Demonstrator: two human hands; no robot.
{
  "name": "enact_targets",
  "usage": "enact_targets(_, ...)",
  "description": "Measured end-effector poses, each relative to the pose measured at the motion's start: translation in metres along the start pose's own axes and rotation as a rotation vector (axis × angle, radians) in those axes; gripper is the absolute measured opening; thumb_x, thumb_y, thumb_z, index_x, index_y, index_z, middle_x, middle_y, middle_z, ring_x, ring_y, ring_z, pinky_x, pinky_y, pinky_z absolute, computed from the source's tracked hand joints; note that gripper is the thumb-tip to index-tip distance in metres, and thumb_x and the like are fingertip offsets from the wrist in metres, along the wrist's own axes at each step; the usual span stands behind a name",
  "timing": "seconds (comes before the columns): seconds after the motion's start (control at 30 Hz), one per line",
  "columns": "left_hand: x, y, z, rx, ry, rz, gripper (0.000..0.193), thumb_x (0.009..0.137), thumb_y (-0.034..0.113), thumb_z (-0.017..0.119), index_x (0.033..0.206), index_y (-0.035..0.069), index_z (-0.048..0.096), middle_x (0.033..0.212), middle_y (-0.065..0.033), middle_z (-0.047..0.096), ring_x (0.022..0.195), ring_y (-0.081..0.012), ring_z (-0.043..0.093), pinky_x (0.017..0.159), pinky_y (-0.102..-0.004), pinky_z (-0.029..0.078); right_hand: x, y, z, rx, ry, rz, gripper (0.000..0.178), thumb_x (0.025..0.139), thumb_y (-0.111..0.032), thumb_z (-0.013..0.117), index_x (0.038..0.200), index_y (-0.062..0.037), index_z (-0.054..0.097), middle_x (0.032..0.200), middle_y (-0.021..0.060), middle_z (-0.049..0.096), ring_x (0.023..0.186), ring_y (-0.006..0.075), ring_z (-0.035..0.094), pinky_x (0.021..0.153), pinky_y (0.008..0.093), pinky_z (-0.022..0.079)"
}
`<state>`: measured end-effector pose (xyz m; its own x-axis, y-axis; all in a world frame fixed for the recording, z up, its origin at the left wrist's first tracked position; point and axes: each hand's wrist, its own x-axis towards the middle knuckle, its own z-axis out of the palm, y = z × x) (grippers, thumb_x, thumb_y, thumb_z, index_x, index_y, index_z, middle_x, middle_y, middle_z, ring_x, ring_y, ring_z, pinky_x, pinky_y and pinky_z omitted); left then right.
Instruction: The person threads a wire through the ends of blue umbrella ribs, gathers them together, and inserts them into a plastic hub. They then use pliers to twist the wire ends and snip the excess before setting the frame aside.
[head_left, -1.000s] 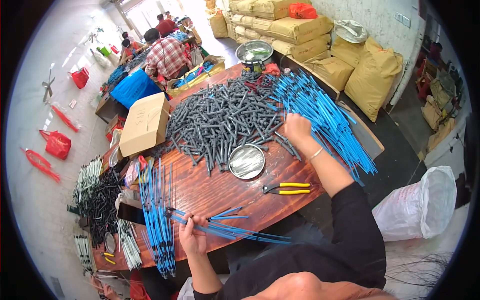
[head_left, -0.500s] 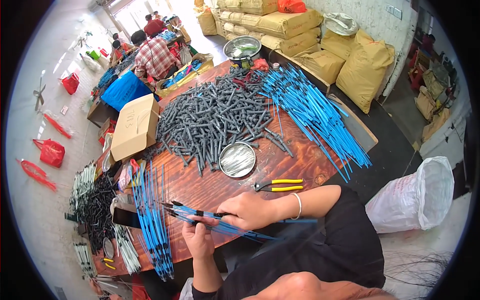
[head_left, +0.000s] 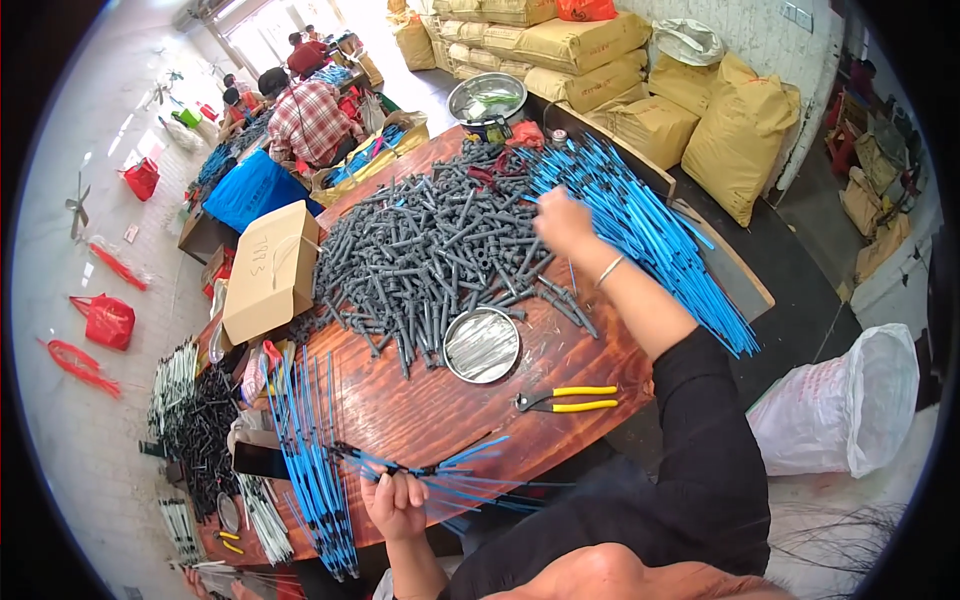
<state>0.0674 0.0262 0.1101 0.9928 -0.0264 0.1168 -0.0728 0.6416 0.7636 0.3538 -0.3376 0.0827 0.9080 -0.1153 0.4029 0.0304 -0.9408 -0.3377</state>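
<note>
My left hand point(head_left: 395, 502) is closed around a fanned bundle of thin blue rods with black fittings point(head_left: 455, 466), above the near table edge. My right hand point(head_left: 563, 222) reaches across the table, fingers curled, between a heap of dark grey plastic tubes point(head_left: 430, 260) and a large pile of blue rods with dark tips point(head_left: 640, 235). What its fingertips hold, if anything, I cannot make out. A round metal dish of thin silvery strips point(head_left: 481, 345) sits nearer me. Beside it lie yellow-handled cutting pliers point(head_left: 568, 399).
More blue rods point(head_left: 310, 465) lie left of my left hand, beside a dark phone-like slab point(head_left: 259, 460). A cardboard box point(head_left: 270, 270) stands at the heap's left. A white sack point(head_left: 835, 400) is at right; yellow sacks point(head_left: 738, 140) are stacked behind. People sit farther back.
My right hand has left the bundle at my left hand and moved up and right to the blue rod pile. My left hand keeps hold of the bundle, which now fans wider.
</note>
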Motion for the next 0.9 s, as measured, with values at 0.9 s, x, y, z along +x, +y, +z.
enact_targets(0.9, -0.016, 0.023, -0.024, 0.139, 0.359, 0.065, 0.012, 0.087, 0.000, 0.053, 0.098, 0.003, 0.050, 0.094, -0.0173, 0.063, 0.087, -0.0287, 0.064, 0.077, -0.0392, 0.054, 0.016, -0.054, -0.112, 0.053, 0.086, -0.324, 0.026, 0.076, -0.029, 0.065, 0.075, -0.0026, 0.061, 0.075, 0.0149, 0.063, 0.070, 0.0286, 0.062, 0.061, 0.0408, 0.047)
